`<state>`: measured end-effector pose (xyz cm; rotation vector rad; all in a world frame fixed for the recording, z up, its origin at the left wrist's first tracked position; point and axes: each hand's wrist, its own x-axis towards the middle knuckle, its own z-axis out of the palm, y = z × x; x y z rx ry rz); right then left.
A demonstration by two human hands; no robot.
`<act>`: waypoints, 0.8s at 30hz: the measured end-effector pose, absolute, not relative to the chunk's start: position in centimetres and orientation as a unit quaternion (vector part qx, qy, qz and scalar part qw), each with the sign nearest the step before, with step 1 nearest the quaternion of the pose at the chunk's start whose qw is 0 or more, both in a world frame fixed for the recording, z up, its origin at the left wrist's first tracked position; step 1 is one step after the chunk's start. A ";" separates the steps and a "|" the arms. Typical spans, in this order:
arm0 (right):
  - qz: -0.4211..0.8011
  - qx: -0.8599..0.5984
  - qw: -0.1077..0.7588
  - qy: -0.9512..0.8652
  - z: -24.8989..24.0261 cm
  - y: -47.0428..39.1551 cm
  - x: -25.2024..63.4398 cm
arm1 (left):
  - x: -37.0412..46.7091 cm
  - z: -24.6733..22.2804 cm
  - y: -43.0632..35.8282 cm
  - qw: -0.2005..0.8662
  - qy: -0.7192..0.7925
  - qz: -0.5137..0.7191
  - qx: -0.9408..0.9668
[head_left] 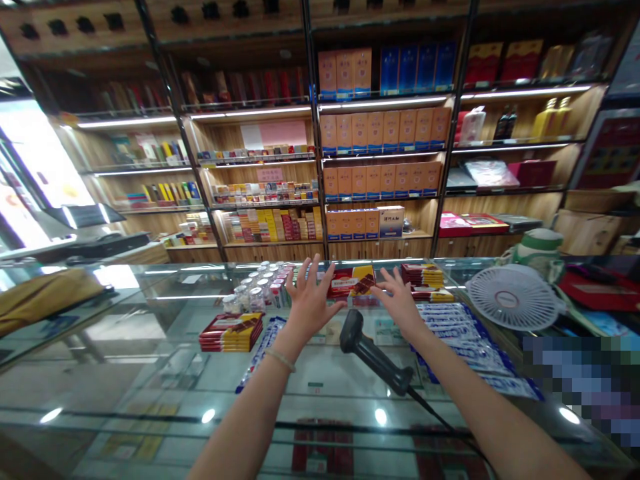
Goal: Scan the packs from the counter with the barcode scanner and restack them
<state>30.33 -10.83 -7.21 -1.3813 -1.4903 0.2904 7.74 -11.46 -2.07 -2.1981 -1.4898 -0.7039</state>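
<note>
Counter edges: the far rim of the glass counter point(200, 393) runs behind the goods; shelving stands beyond it.
Room on the left: a stretch of glass lies nearer the body than the red-and-yellow stack point(233, 332) and the slim blue-and-white packet point(260, 353).
Room in the middle: glass shows between the forearms — narrowed by the black scanner point(375, 353), slanting with its cable point(431, 408) toward the right forearm.
Room on the right: tight; blue-and-white packs point(465, 340) lie just beside that forearm, with a white fan point(513, 298) farther out.
Chocolate packet: the red-and-yellow chocolate packet point(345, 283) is near the far rim, between both hands, jars to its left.
Left hand: the left hand point(309, 303) is raised, fingers fanned upward, thumb pointing right; grip released.
Right hand: the right hand point(401, 307) angles inward, fingers loosely parted, tips at the packet's right end — whether they touch, I cannot tell.
</note>
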 end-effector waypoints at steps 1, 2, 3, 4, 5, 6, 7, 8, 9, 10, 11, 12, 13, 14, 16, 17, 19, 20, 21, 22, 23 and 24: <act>0.120 -0.576 0.515 -0.624 -7.1 -11.0 30.2 | 7.8 -2.1 -11.5 0.198 -0.524 -0.252 -0.789; 0.116 -0.574 0.514 -0.627 -7.1 -11.1 30.1 | 7.9 -2.2 -11.6 0.200 -0.517 -0.255 -0.793; 0.112 -0.572 0.513 -0.630 -7.0 -11.3 29.9 | 7.9 -2.3 -11.6 0.203 -0.511 -0.259 -0.794; 0.107 -0.567 0.514 -0.634 -6.8 -11.6 29.8 | 7.9 -2.4 -11.6 0.207 -0.504 -0.265 -0.795; 0.103 -0.562 0.517 -0.638 -6.7 -11.8 29.6 | 7.9 -2.4 -11.5 0.213 -0.497 -0.274 -0.795; 0.100 -0.556 0.521 -0.640 -6.5 -12.1 29.5 | 7.8 -2.5 -11.5 0.220 -0.489 -0.285 -0.794; 0.097 -0.550 0.525 -0.642 -6.3 -12.4 29.3 | 7.8 -2.6 -11.5 0.226 -0.482 -0.296 -0.793; 0.094 -0.545 0.528 -0.644 -6.1 -12.7 29.2 | 7.7 -2.6 -11.4 0.231 -0.476 -0.306 -0.791; 0.092 -0.540 0.531 -0.647 -5.8 -13.0 29.0 | 7.7 -2.7 -11.3 0.235 -0.471 -0.317 -0.789; 0.088 -0.534 0.534 -0.650 -5.6 -13.4 28.9 | 7.6 -2.8 -11.2 0.238 -0.466 -0.326 -0.787; 0.085 -0.527 0.535 -0.655 -5.4 -13.7 28.7 | 7.6 -2.9 -11.2 0.241 -0.463 -0.334 -0.785; 0.082 -0.518 0.534 -0.663 -5.2 -14.0 28.5 | 7.6 -3.0 -11.1 0.244 -0.459 -0.342 -0.783; 0.079 -0.508 0.531 -0.674 -5.1 -14.4 28.3 | 7.6 -3.1 -11.0 0.248 -0.456 -0.349 -0.780; 0.077 -0.496 0.525 -0.687 -5.0 -14.7 28.0 | 7.6 -3.2 -11.0 0.252 -0.454 -0.356 -0.777; 0.073 -0.470 0.508 -0.718 -4.9 -15.4 27.5 | 7.7 -3.3 -11.0 0.254 -0.453 -0.364 -0.773; 0.072 -0.458 0.497 -0.734 -4.9 -15.8 27.3 | 7.7 -3.3 -11.1 0.253 -0.453 -0.367 -0.772; 0.069 -0.440 0.471 -0.761 -5.0 -16.3 27.0 | 7.6 -3.3 -11.2 0.244 -0.451 -0.369 -0.775; 0.066 -0.434 0.460 -0.772 -5.0 -16.4 27.0 | 7.6 -3.3 -11.2 0.237 -0.450 -0.371 -0.777; 0.061 -0.429 0.452 -0.780 -5.0 -16.4 27.1 | 7.5 -3.3 -11.2 0.230 -0.449 -0.376 -0.777; 0.055 -0.428 0.448 -0.783 -5.0 -16.3 27.4 | 7.5 -3.3 -11.2 0.221 -0.450 -0.382 -0.777; 0.047 -0.432 0.449 -0.780 -5.0 -16.1 27.7 | 7.4 -3.3 -11.1 0.211 -0.452 -0.388 -0.775; 0.037 -0.441 0.454 -0.773 -5.0 -15.8 28.1 | 7.2 -3.3 -11.1 0.200 -0.453 -0.395 -0.773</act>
